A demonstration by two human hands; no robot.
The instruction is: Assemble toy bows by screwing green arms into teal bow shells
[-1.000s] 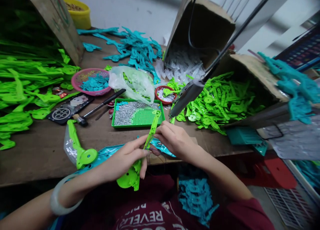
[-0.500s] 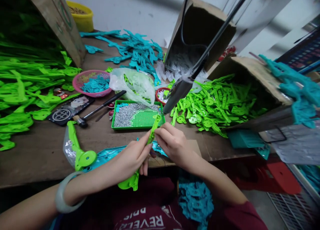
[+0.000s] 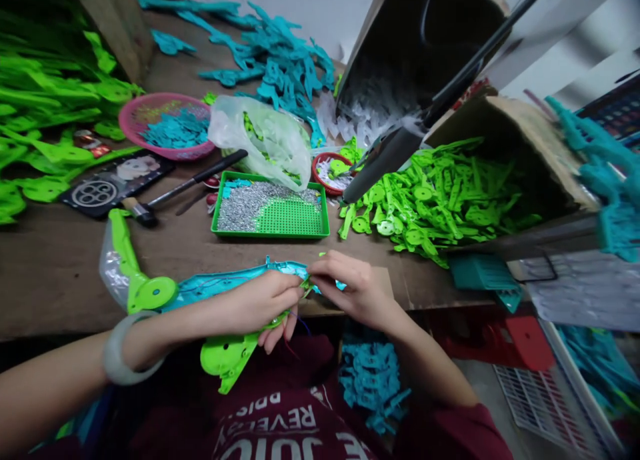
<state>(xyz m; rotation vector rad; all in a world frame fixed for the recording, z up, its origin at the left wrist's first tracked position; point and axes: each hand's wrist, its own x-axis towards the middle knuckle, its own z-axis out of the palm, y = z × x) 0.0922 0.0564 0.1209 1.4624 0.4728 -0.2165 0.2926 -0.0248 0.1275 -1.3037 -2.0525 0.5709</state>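
My left hand [image 3: 273, 303] is closed around a bright green plastic part [image 3: 225, 357], whose broad rounded end sticks out below the wrist. Close beside it, my right hand [image 3: 347, 283] has its thumb and fingers pinched at the part's far end; a small green tip shows above the fingers. What lies between the fingertips is hidden. Thin red and blue wires hang below my left hand. Behind both hands, on the table edge, rests a long turquoise plastic shell [image 3: 220, 287], joined at its left to a green piece with a round disc [image 3: 155, 292] and a clear blade-like part.
A green tray [image 3: 270, 228] of small silvery pieces stands ahead. Around it are a hammer [image 3: 185, 185], a pink basket [image 3: 175, 152], a plastic bag [image 3: 270, 137], a red bowl [image 3: 320, 175] and a hanging grey power screwdriver [image 3: 375, 163]. Green parts [image 3: 450, 193] spill from a box at right.
The green part has come down and tilted from steep to flatter, its broad end now further left. Both hands are lower relative to the tray. The view has shifted a little.
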